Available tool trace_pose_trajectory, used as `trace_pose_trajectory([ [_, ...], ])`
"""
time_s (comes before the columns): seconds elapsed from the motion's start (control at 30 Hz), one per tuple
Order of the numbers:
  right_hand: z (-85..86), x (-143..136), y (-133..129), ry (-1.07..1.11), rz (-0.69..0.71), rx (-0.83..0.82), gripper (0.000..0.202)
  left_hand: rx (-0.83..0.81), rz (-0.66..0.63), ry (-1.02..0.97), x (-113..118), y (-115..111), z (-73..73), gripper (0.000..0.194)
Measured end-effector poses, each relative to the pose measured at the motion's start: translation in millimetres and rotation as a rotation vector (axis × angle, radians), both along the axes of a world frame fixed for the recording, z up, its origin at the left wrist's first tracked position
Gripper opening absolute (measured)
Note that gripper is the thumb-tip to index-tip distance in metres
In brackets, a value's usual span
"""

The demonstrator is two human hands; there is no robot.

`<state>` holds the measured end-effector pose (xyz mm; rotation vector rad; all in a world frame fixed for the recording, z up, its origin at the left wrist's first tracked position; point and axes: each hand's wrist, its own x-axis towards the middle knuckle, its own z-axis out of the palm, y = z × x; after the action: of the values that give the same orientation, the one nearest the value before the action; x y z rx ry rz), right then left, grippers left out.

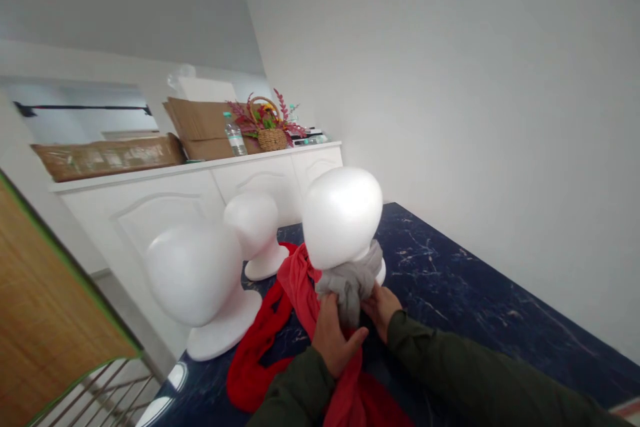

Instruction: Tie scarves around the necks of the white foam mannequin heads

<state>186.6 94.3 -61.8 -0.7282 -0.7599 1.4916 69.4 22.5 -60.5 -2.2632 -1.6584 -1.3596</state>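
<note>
A grey scarf (347, 285) is wrapped around the neck of the nearest white mannequin head (343, 217), which stands upright on the dark blue marbled table (425, 260). My left hand (334, 337) grips the front of the grey scarf from the left, with the thumb pointing right. On the other side, my right hand (381, 310) has its fingers closed on the scarf's right part. A coral-red scarf (300, 280) runs beside the neck and under my left hand. Further left lies a bright red scarf (253, 353) in loose folds.
Two more white mannequin heads (195, 273) (251, 223) stand at the left. Behind them, a white cabinet (175, 203) holds cardboard boxes, a water bottle (235, 135) and a flower basket (273, 139). A wooden board (50, 300) is at the left edge.
</note>
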Motion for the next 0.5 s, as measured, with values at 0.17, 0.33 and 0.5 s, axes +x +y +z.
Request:
trace_pose_trajectory([
  [0.17,-3.2,-19.1,-48.1,0.100,-0.031,-0.148,0.033,0.068,0.288,-0.266,6.3,-5.5,6.3,0.077],
  [0.33,-5.1,-16.5,-49.1,0.112,-0.037,-0.139,0.034,0.006,0.212,-0.532,-3.7,0.0,12.2,0.047],
  [0.5,-6.5,18.2,-13.9,-0.086,0.008,-0.140,0.022,0.069,0.047,-0.712,-22.6,1.5,19.7,0.023],
])
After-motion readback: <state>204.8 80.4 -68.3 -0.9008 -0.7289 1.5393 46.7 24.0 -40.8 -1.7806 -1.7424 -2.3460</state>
